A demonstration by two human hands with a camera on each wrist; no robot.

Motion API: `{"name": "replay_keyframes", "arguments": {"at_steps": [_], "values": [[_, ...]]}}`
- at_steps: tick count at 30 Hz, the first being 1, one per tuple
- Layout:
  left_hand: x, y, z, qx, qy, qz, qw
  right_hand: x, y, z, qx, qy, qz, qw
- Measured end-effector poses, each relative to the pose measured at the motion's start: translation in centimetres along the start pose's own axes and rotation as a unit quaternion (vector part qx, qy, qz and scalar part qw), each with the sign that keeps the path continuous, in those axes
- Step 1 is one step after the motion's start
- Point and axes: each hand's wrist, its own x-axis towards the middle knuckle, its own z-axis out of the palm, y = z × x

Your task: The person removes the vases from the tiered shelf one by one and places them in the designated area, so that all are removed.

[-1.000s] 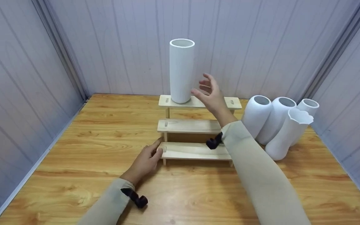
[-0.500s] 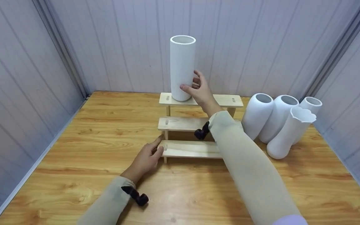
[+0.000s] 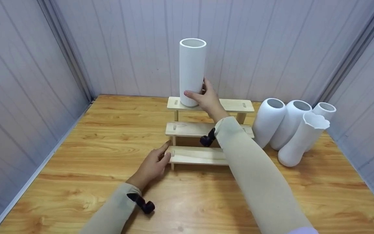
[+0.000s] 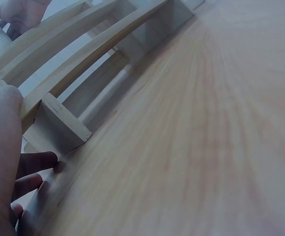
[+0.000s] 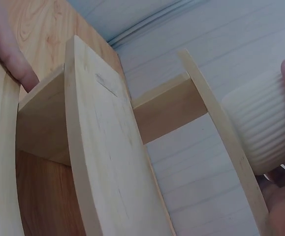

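A tall white ribbed vase [image 3: 192, 70] stands upright near the left end of the top tier of a three-step wooden display stand [image 3: 197, 156]. My right hand [image 3: 209, 101] grips its lower part, thumb across the front and fingers behind; the right wrist view shows the ribbed vase base [image 5: 265, 123] right at the top board. At the bottom tier's left end, my left hand [image 3: 153, 164] holds the stand, thumb on the board's edge. In the left wrist view, its fingers [image 4: 39, 162] reach down beside the end panel [image 4: 58, 130].
To the right of the stand, several white vases lean close together, including a rounded vase [image 3: 268, 123] and one with a scalloped rim [image 3: 304, 139]. The wood-grain table [image 3: 109, 136] meets pale panelled walls [image 3: 135, 48] at the back and sides.
My right hand has moved left from beside the ribbed vase and taken hold of its lower part. The vase remains on the top tier; my left hand has kept its place.
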Motion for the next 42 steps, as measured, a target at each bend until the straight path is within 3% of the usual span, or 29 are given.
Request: {"name": "replay_keyframes", "arguments": {"at_steps": [8, 18, 30, 36, 42], "values": [[0.6, -0.3, 0.2, -0.002, -0.011, 0.015, 0.9998, -0.6, 0.7, -1.2, -0.008, -0.009, -0.015, 0.9998], [0.2, -0.3, 0.1, -0.004, -0.014, 0.004, 0.9999, -1.4, 1.1, -1.8, -0.006, -0.025, -0.038, 0.9989], [0.2, 0.0, 0.2, 0.002, -0.022, 0.002, 0.9998, -3.5, 1.2, -3.8, -0.024, -0.020, -0.055, 0.9980], [0.1, 0.2, 0.2, 0.011, -0.019, -0.003, 0.9998, -4.6, 1.2, -4.8, -0.011, -0.027, -0.083, 0.9961], [0.2, 0.2, 0.2, 0.007, -0.014, 0.012, 0.9998, -5.4, 1.1, -5.6, -0.021, -0.018, -0.080, 0.9964]]}}
